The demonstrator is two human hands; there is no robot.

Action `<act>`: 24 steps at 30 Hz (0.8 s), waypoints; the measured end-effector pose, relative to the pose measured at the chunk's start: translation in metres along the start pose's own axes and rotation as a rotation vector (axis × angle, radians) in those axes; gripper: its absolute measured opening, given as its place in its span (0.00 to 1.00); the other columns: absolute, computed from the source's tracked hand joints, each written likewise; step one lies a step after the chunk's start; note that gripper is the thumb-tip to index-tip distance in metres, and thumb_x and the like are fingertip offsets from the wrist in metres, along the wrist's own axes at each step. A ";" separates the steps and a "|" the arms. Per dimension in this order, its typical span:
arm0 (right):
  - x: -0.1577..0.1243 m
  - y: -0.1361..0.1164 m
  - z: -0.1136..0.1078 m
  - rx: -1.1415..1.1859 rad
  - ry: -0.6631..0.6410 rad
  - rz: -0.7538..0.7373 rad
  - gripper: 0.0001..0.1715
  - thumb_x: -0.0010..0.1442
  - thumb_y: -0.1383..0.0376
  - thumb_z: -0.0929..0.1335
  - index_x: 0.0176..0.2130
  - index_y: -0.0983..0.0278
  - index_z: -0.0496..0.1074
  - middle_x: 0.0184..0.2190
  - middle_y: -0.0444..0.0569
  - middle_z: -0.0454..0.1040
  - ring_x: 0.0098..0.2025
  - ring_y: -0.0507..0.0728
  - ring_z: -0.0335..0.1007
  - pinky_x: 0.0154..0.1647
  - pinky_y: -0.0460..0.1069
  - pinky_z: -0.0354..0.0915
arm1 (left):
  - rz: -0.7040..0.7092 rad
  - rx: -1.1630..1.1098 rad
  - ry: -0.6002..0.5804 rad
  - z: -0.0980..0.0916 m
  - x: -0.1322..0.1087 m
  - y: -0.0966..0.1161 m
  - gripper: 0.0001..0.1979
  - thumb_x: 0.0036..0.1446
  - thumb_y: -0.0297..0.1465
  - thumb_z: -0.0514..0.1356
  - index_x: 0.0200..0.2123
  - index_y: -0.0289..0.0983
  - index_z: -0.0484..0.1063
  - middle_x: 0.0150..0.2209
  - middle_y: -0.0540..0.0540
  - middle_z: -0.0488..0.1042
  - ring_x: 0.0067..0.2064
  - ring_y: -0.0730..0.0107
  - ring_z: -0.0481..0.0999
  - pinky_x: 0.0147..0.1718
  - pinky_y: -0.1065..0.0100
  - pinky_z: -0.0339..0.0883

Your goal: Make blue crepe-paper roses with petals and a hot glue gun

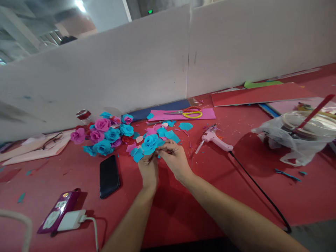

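Note:
My left hand (148, 168) and my right hand (174, 157) meet over the red table (223, 182), both pinched on a blue paper rose (151, 143) held just above the surface. Loose blue and pink paper petals (168, 134) lie scattered right behind the rose. A cluster of finished blue and pink paper roses (105, 134) sits to the left of my hands. A pink glue gun (214, 138) with a black cord lies to the right of my right hand.
Scissors (189, 112) rest on pink paper by the white partition (157, 63). A black phone (109, 176) lies left of my left arm; a purple device with a white charger (61, 215) sits at front left. A plastic-bagged cup (301, 134) stands right. Coloured sheets lie at back right.

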State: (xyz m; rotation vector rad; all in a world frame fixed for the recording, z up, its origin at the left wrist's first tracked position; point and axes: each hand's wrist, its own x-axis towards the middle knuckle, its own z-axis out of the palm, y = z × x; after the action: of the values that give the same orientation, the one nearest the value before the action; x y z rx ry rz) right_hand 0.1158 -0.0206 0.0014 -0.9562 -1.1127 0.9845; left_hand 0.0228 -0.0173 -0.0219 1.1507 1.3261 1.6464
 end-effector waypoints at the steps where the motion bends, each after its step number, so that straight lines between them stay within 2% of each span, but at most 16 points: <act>1: -0.001 -0.001 0.000 -0.012 -0.005 -0.013 0.11 0.51 0.70 0.66 0.25 0.59 0.77 0.27 0.45 0.68 0.38 0.55 0.64 0.39 0.50 0.62 | 0.000 0.004 0.003 0.000 0.000 0.001 0.05 0.45 0.33 0.63 0.24 0.38 0.77 0.24 0.49 0.77 0.38 0.61 0.76 0.40 0.61 0.70; 6: -0.006 -0.011 0.001 -0.048 -0.041 -0.056 0.12 0.50 0.71 0.64 0.22 0.61 0.74 0.29 0.46 0.67 0.37 0.54 0.64 0.34 0.47 0.62 | -0.047 -0.094 -0.030 0.000 -0.001 0.006 0.04 0.45 0.32 0.64 0.24 0.38 0.77 0.25 0.49 0.78 0.37 0.64 0.76 0.41 0.62 0.70; 11: -0.008 -0.017 0.003 -0.068 0.002 -0.059 0.09 0.52 0.70 0.64 0.26 0.61 0.73 0.29 0.45 0.71 0.33 0.53 0.65 0.32 0.47 0.61 | -0.103 -0.262 -0.050 -0.001 0.000 0.004 0.06 0.44 0.31 0.65 0.29 0.37 0.78 0.31 0.48 0.79 0.38 0.65 0.76 0.43 0.64 0.69; 15: -0.006 -0.015 0.002 -0.113 -0.005 -0.076 0.07 0.53 0.67 0.66 0.26 0.61 0.73 0.28 0.45 0.72 0.33 0.53 0.65 0.33 0.47 0.61 | -0.114 -0.257 -0.071 -0.001 -0.001 0.002 0.03 0.44 0.31 0.66 0.26 0.38 0.77 0.28 0.50 0.78 0.37 0.65 0.77 0.42 0.64 0.69; 21: -0.005 -0.015 0.000 -0.106 0.015 -0.060 0.03 0.52 0.68 0.69 0.28 0.61 0.74 0.27 0.44 0.72 0.31 0.53 0.64 0.33 0.47 0.60 | -0.108 -0.229 -0.116 0.001 -0.003 0.002 0.09 0.47 0.32 0.64 0.34 0.37 0.78 0.36 0.45 0.79 0.40 0.62 0.77 0.44 0.61 0.69; 24: -0.005 -0.014 0.000 -0.123 0.030 -0.061 0.02 0.51 0.68 0.70 0.29 0.60 0.75 0.29 0.44 0.73 0.33 0.54 0.64 0.35 0.48 0.61 | -0.085 -0.232 -0.142 0.001 -0.001 -0.001 0.09 0.48 0.32 0.64 0.35 0.37 0.78 0.36 0.44 0.79 0.41 0.61 0.77 0.44 0.59 0.70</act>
State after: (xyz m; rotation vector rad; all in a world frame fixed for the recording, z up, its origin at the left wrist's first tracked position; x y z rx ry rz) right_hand 0.1175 -0.0295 0.0138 -1.0264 -1.1811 0.8579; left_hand 0.0243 -0.0174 -0.0228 1.0382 1.0498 1.5794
